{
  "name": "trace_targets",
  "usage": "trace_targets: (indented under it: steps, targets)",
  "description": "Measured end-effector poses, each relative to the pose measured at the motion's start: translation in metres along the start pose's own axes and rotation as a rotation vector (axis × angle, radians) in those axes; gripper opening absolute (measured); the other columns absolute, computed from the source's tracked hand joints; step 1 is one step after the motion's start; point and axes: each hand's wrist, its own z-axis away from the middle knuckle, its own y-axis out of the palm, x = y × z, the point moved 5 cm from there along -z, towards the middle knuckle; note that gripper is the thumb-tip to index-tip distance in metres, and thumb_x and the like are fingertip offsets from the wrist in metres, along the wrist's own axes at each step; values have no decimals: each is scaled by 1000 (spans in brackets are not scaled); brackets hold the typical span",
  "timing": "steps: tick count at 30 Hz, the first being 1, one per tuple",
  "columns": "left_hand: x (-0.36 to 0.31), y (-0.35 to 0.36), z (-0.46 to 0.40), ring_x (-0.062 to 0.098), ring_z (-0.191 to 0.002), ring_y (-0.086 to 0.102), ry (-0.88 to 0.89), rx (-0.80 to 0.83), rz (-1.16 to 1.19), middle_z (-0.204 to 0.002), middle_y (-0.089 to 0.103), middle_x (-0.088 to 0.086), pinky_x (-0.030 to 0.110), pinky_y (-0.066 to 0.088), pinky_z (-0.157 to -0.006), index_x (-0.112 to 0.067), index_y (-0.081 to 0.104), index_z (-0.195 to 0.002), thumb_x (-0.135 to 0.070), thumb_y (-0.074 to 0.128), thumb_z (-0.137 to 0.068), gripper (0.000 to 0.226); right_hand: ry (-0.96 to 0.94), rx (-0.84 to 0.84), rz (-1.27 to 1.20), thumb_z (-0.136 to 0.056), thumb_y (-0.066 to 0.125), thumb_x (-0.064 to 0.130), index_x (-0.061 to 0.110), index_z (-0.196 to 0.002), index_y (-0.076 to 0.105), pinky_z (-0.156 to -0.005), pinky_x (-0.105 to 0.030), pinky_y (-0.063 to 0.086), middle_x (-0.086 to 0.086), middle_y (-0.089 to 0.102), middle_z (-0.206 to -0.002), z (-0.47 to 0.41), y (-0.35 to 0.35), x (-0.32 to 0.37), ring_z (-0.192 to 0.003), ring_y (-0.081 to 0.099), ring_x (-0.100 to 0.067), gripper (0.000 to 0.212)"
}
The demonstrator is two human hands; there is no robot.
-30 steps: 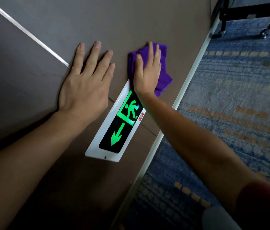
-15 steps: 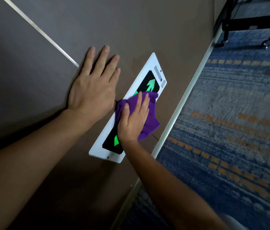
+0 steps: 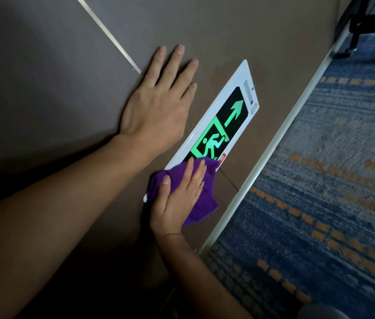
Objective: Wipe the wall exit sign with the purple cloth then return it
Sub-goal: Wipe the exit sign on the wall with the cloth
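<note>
The exit sign [image 3: 224, 125], a white-framed panel low on the brown wall [image 3: 205, 26], runs diagonally through the frame's centre. The right hand [image 3: 177, 201] presses the purple cloth [image 3: 205, 199] flat over the sign's lower end, fingers together. The left hand [image 3: 158, 102] lies flat and spread on the wall upper left of it. Blue patterned carpet [image 3: 320, 203] lies bare at right. Half a second ago the cloth covered the sign's middle.
</note>
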Motion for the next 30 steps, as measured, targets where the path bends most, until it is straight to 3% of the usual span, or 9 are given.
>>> trace_targets:
  steps: [7,16,24,30]
  targets:
    - [0,-9,2,44,-159,8,-5,-39,27,-173,14,16,58,8,-129,-4,37,-157,-26,14,-100,66,-30,-74,-15,-98,35,54,17,-161,29,-128,-53,10,-9,18,-173,-119,-20,28,-161,10,-25,73]
    - [-9,8,-8,44,-160,2,15,-42,-102,-173,8,17,60,3,-129,-5,27,-162,-33,26,-102,66,298,-164,-70,-105,37,50,27,-159,34,-126,-54,10,-3,24,-171,-260,-43,9,-158,18,-22,59]
    - [-9,10,-7,43,-159,8,21,-58,-126,-173,13,16,59,4,-129,-6,25,-162,-32,27,-102,66,386,-145,-58,-106,25,52,35,-159,33,-126,-57,12,6,26,-170,-256,-52,-23,-158,19,-19,56]
    - [-9,9,-7,42,-160,8,19,-34,-132,-173,15,15,59,4,-129,-7,27,-162,-33,24,-102,66,586,-127,-119,-107,24,54,31,-159,32,-126,-58,16,5,29,-169,-198,-48,-62,-156,24,-24,58]
